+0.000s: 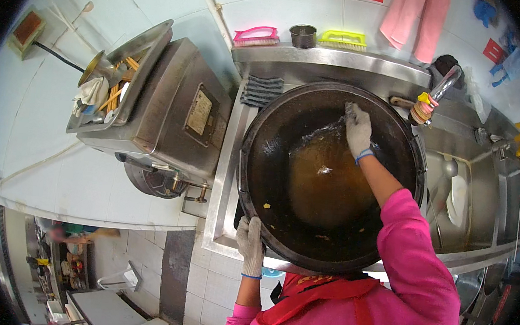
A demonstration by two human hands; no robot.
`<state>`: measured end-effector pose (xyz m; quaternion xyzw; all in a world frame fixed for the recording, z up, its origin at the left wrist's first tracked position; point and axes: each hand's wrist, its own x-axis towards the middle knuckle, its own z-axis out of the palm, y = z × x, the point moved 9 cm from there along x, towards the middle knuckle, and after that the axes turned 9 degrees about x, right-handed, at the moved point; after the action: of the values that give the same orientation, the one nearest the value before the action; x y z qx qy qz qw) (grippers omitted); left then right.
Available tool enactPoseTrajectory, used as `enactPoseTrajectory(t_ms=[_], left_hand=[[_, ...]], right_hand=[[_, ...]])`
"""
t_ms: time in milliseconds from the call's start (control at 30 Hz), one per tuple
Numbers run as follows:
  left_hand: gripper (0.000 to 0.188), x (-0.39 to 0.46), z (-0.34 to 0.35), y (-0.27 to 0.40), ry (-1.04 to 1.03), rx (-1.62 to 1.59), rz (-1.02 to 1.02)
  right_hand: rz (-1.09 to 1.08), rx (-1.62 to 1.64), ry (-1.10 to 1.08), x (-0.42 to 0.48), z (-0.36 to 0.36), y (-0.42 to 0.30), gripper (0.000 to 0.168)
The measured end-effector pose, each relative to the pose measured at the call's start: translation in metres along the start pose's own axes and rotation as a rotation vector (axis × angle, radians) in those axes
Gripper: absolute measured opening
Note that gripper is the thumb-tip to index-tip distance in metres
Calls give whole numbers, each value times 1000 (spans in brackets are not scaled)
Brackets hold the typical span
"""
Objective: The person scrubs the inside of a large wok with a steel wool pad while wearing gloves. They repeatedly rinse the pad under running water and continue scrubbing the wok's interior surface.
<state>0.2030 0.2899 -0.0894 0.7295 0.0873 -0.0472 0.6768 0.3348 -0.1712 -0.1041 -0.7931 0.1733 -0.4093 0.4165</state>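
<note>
A large black wok (264,172) rests over the steel sink unit, with brownish liquid (331,191) pooled in its bottom and a few food scraps along the inside. My left hand (250,244), in a pale knit glove, grips the wok's near left rim. Inside the far right part of the wok is my right hand (358,126), gloved too, pressing what looks like a wire scouring pad (349,109) against the wall; the fingers partly hide the pad. A faucet (444,85) with bands wrapped round its spout stands beyond the right rim.
At right, a sink basin (468,165) holds white dishes (457,201) and a ladle (449,168). A striped cloth (262,91) lies behind the wok. Brushes (257,36) stand on the back ledge. Left is a steel machine (172,110) carrying a tray of utensils (152,46).
</note>
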Motion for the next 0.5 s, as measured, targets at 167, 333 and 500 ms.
enactPoseTrajectory(t_ms=[167, 333, 500], left_hand=[[24, -1, -1, 4, 5, 21, 29], [25, -3, -7, 5, 30, 9, 12], [26, -1, -6, -4, 26, 62, -19]], right_hand=[[164, 58, 109, 34, 30, 8, 32], [97, 342, -332, -17, 139, -100, 30], [-165, 565, -989, -132, 172, -154, 27]])
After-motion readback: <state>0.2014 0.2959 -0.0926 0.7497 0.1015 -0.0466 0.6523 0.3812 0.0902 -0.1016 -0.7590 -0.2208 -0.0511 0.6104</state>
